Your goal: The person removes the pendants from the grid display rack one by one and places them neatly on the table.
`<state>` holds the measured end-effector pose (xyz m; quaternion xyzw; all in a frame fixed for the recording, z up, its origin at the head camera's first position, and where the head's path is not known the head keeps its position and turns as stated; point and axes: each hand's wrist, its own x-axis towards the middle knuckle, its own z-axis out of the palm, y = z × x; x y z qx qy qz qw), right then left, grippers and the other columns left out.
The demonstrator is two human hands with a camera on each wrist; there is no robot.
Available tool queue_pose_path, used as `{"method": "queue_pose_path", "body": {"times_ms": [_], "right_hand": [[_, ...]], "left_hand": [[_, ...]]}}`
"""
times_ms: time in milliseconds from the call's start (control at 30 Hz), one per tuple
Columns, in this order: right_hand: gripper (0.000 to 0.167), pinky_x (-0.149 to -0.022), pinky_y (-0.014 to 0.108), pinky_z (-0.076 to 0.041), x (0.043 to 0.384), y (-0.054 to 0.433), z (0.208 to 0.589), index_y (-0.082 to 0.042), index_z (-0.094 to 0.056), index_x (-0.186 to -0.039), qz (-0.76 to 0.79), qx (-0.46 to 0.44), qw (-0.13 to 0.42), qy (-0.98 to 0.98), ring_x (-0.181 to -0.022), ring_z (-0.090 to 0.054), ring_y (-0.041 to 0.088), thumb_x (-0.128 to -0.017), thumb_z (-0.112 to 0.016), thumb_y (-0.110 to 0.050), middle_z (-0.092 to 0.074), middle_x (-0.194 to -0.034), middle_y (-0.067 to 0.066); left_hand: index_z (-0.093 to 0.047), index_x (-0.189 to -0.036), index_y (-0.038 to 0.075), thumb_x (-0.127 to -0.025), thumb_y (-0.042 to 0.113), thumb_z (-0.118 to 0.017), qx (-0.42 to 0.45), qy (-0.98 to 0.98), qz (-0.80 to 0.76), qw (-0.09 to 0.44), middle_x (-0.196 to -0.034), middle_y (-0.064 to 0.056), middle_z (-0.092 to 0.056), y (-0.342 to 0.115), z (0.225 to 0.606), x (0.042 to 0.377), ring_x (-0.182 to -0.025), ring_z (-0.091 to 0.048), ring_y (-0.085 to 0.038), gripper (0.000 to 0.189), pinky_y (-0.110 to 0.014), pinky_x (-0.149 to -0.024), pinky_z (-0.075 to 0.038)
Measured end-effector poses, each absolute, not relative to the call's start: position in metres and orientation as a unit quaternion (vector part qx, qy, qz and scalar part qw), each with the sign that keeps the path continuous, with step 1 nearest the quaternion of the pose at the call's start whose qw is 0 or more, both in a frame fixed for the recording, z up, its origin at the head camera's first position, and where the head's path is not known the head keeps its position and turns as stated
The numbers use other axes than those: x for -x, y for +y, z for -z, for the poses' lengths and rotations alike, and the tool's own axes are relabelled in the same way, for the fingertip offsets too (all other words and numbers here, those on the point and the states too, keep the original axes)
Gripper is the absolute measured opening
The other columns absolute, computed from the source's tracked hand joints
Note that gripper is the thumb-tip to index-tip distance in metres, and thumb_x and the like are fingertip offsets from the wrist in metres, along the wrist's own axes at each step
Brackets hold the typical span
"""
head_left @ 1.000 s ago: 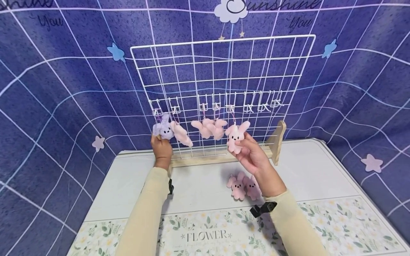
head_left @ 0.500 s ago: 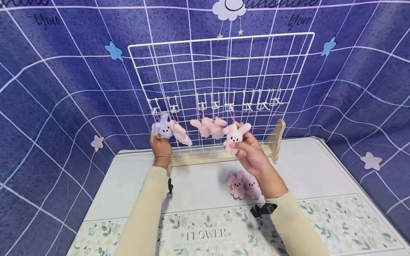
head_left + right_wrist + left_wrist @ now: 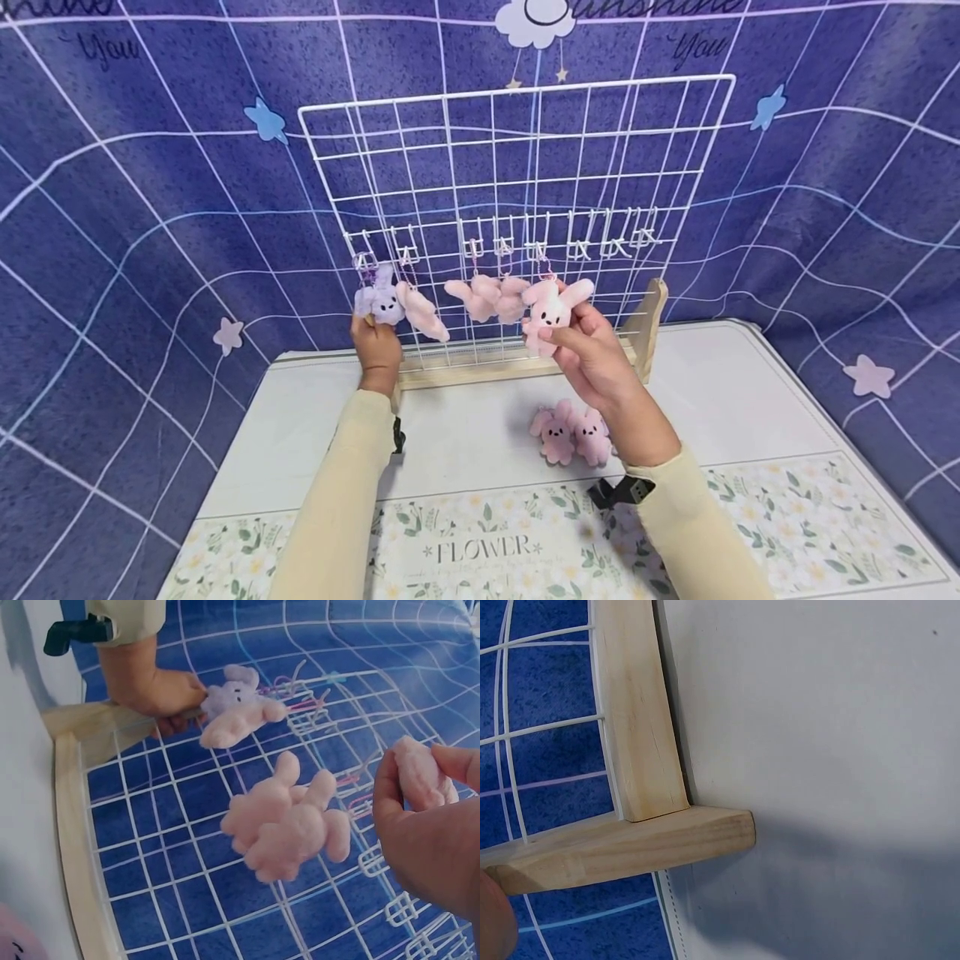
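In the head view, my right hand (image 3: 600, 362) pinches a pink plush bunny keychain (image 3: 551, 310) by its body, thumb on its front. The bunny's pink chain runs up to a white hook on the grid rack. My left hand (image 3: 377, 354) grips the wooden end piece (image 3: 97, 739) of the rack; in the left wrist view only a fingertip shows at the edge of that wood. Just above this hand hangs a lilac plush bunny (image 3: 386, 305), with a pink plush (image 3: 422, 313) tilted beside it. Two more pink plushes (image 3: 483, 298) hang at the middle.
Two pink bunnies (image 3: 557, 435) lie face up on the white table, left of my right forearm. Several hooks (image 3: 615, 247) without plushes sit at the right of the white wire grid (image 3: 517, 133). A floral mat (image 3: 480, 517) covers the front; a blue curtain (image 3: 150, 208) surrounds the table.
The bunny in my right hand has tilted slightly, and its chain now hangs slacker below the hook. My left hand stays at the rack's end; the view has shifted slightly.
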<state>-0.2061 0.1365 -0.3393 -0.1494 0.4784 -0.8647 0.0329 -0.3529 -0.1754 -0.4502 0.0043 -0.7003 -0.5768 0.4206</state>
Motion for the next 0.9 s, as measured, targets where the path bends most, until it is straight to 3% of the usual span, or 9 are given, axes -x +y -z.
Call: {"method": "queue_pose_path", "body": {"times_ms": [200, 500, 667, 767, 900], "right_hand": [[0.062, -0.102, 0.025, -0.058, 0.199, 0.137, 0.337, -0.006, -0.044, -0.151, 0.854, 0.139, 0.018, 0.501, -0.12, -0.068, 0.011, -0.092, -0.051, 0.014, -0.061, -0.134, -0.002], [0.052, -0.103, 0.027, -0.059, 0.189, 0.137, 0.33, -0.008, -0.056, -0.136, 0.844, 0.171, 0.011, 0.508, -0.118, -0.071, 0.014, -0.091, -0.051, 0.019, -0.062, -0.137, -0.001], [0.046, -0.097, 0.027, -0.062, 0.184, 0.137, 0.327, -0.011, -0.064, -0.12, 0.824, 0.175, 0.012, 0.539, -0.11, -0.075, 0.013, -0.089, -0.052, 0.022, -0.069, -0.122, -0.001], [0.051, -0.093, 0.026, -0.063, 0.179, 0.135, 0.324, -0.011, -0.062, -0.125, 0.808, 0.177, 0.017, 0.562, -0.105, -0.077, 0.014, -0.087, -0.055, 0.022, -0.07, -0.118, -0.003], [0.073, -0.087, 0.027, -0.064, 0.173, 0.133, 0.32, -0.009, -0.047, -0.149, 0.79, 0.211, 0.015, 0.575, -0.104, -0.075, 0.014, -0.084, -0.059, 0.023, -0.066, -0.123, -0.003]], "left_hand": [[-0.064, -0.13, -0.005, -0.109, 0.014, -0.051, -0.001, -0.696, 0.585, 0.417, -0.119, -0.027, -0.068, -0.172, 0.449, 0.352, -0.11, -0.061, -0.03, 0.031, -0.025, -0.101, -0.046], [-0.066, -0.128, -0.003, -0.108, 0.016, -0.054, -0.008, -0.695, 0.58, 0.424, -0.112, -0.026, -0.069, -0.175, 0.449, 0.352, -0.107, -0.062, -0.027, 0.029, -0.027, -0.1, -0.048], [-0.065, -0.128, -0.002, -0.107, 0.017, -0.054, -0.003, -0.697, 0.576, 0.427, -0.117, -0.027, -0.069, -0.174, 0.446, 0.351, -0.108, -0.063, -0.032, 0.03, -0.03, -0.1, -0.05], [-0.065, -0.129, -0.003, -0.108, 0.017, -0.054, -0.003, -0.7, 0.575, 0.424, -0.119, -0.027, -0.07, -0.174, 0.445, 0.351, -0.109, -0.064, -0.032, 0.031, -0.029, -0.101, -0.05], [-0.064, -0.129, -0.004, -0.109, 0.017, -0.052, -0.009, -0.702, 0.575, 0.42, -0.121, -0.027, -0.069, -0.175, 0.447, 0.351, -0.111, -0.062, -0.028, 0.032, -0.027, -0.105, -0.048]]}}
